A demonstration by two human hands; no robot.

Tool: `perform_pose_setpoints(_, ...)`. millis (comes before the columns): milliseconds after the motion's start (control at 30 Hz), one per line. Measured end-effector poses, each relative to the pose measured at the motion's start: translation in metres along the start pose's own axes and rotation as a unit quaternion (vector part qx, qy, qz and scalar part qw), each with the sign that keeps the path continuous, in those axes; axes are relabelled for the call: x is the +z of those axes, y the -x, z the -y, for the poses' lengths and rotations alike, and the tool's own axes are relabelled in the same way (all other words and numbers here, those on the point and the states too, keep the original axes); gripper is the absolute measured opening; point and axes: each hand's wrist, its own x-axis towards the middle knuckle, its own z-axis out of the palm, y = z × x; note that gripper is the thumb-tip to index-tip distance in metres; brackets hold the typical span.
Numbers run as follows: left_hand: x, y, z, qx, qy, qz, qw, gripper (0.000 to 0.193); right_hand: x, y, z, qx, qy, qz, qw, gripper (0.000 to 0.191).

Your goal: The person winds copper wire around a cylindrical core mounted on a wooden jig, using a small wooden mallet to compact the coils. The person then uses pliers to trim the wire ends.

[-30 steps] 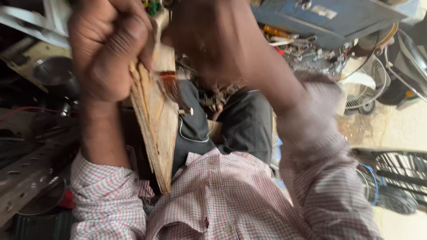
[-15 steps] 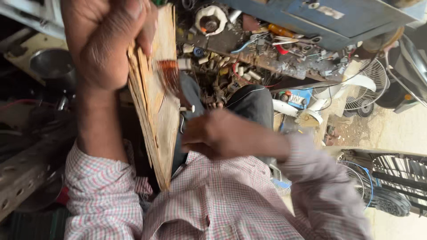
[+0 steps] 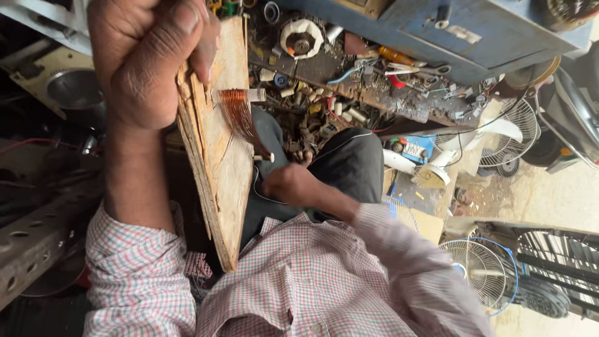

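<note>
Wooden board (image 3: 218, 150) gripped edge-on in left hand (image 3: 146, 59), copper wire coil (image 3: 237, 112) just beside its fingers (image 3: 203, 43); right hand (image 3: 290, 185) blurred, grip indeterminate.

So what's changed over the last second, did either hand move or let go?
The right hand dropped from up beside the wooden board down to the lap, and looks empty now. The left hand kept its grip on the board's top edge, and the copper wire coil stayed wound on the board's pegs.

Open gap between wooden board (image 3: 218, 156) and right hand (image 3: 288, 185), cluttered workbench (image 3: 374, 87) close beyond
</note>
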Motion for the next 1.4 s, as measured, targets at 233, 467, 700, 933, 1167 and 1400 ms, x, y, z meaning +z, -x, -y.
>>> perform_pose_setpoints(233,0.014,-0.009,0.005,0.012,-0.013,0.014,1.000,0.030,-0.222,-0.070,0.116,-0.184,0.225,-0.159,0.944,0.013)
perform_pose_setpoints(467,0.002,-0.003,0.000,0.017,0.004,0.014,1.000,0.035,-0.039,-0.064,-0.055,0.116,0.018,-0.070,0.991,0.024)
perform_pose_setpoints(700,0.011,-0.004,0.007,0.008,0.014,0.020,1.000,0.040,-0.117,-0.004,0.109,-0.204,-0.033,0.091,0.974,0.006)
perform_pose_setpoints(933,0.020,-0.011,-0.010,-0.002,0.021,0.004,1.000,0.033,-0.170,-0.122,0.025,0.000,0.142,-0.095,0.985,0.026)
perform_pose_setpoints(1167,0.005,-0.005,0.001,0.015,0.006,0.011,1.000,0.039,-0.008,-0.007,-0.023,-0.062,-0.024,-0.023,0.998,0.012)
perform_pose_setpoints(1400,0.018,-0.006,0.007,0.000,0.010,0.022,1.000,0.032,-0.208,-0.064,0.115,-0.191,0.056,-0.067,0.978,0.008)
